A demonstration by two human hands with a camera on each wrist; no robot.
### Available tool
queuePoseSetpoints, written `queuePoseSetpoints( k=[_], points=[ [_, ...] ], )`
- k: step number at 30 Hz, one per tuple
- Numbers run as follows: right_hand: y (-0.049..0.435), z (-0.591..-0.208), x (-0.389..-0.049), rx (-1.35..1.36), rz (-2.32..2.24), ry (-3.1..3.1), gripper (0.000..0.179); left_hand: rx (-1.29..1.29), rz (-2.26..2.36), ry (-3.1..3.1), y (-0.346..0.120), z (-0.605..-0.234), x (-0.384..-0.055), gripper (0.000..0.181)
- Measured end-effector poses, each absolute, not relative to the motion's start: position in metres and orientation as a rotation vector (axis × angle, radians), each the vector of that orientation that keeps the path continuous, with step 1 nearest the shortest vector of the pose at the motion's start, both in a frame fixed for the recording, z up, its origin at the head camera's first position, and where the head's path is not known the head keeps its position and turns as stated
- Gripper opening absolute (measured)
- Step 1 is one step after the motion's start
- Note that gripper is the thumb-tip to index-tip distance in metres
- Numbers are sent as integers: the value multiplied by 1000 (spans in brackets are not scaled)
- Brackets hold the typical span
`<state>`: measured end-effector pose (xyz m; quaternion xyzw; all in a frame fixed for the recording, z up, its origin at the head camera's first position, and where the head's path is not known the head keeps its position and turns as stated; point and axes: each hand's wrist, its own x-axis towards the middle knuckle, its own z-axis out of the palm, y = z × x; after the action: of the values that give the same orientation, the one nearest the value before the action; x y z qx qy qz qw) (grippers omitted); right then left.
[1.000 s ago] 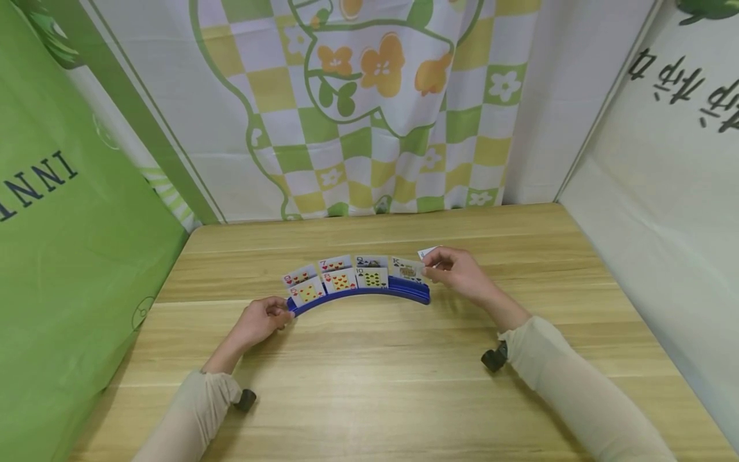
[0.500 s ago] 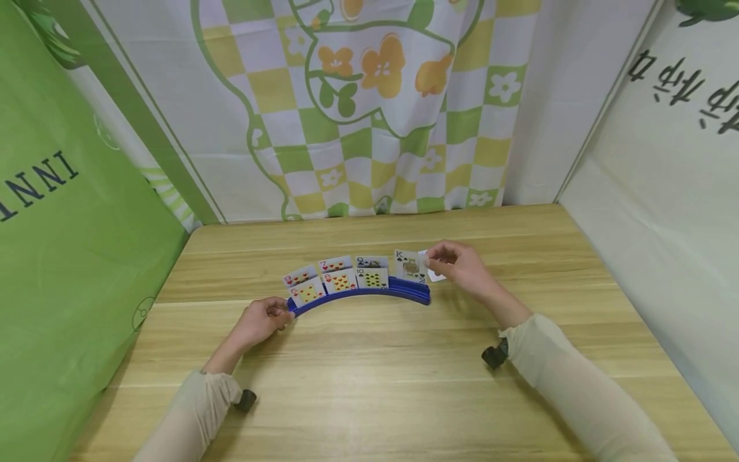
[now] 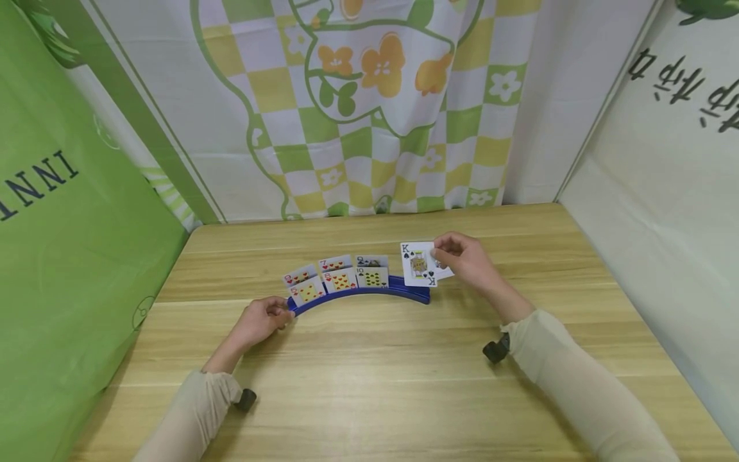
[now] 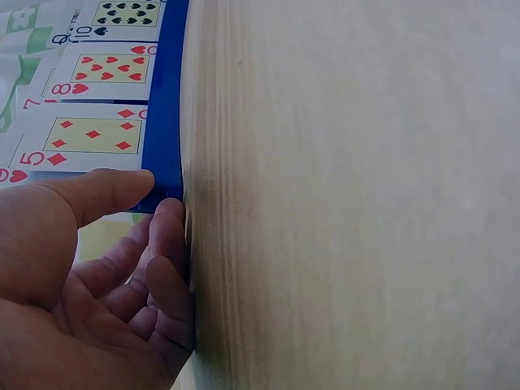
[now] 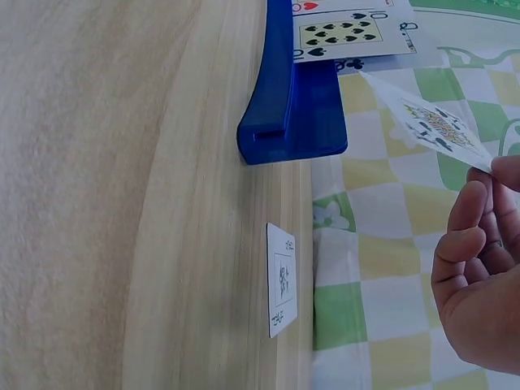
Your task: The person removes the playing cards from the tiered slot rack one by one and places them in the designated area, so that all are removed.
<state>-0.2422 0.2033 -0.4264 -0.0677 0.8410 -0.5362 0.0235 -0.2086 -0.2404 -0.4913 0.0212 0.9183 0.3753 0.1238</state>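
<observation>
A curved blue card holder (image 3: 358,292) stands on the table with two rows of playing cards upright in it. In front are the five of diamonds (image 3: 307,292), the eight of hearts (image 3: 340,280) and the ten of spades (image 3: 372,278); a nine, a seven and a queen (image 3: 372,260) show behind them. My left hand (image 3: 262,321) grips the holder's left end, thumb on the blue edge in the left wrist view. Above the holder's right end, my right hand (image 3: 469,262) pinches the king of spades (image 3: 418,264) by its side edge, raised off the slot.
One more card (image 5: 282,280) lies flat on the wooden table (image 3: 369,385) past the holder's right end, partly hidden behind the king in the head view. A checked curtain (image 3: 369,147) hangs along the back edge, with cloth walls on both sides.
My right hand has lifted the king of spades up and to the right, off the holder's right end, so its face now shows fully. The left hand has stayed in place.
</observation>
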Motion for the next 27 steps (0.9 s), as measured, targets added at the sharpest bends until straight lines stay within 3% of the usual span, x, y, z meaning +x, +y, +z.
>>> queuePoseSetpoints(
  k=[27],
  points=[
    [215,-426,-251,-110,-1696,2633,25,80,1096,2693,-241,-492,-209,39]
  ],
)
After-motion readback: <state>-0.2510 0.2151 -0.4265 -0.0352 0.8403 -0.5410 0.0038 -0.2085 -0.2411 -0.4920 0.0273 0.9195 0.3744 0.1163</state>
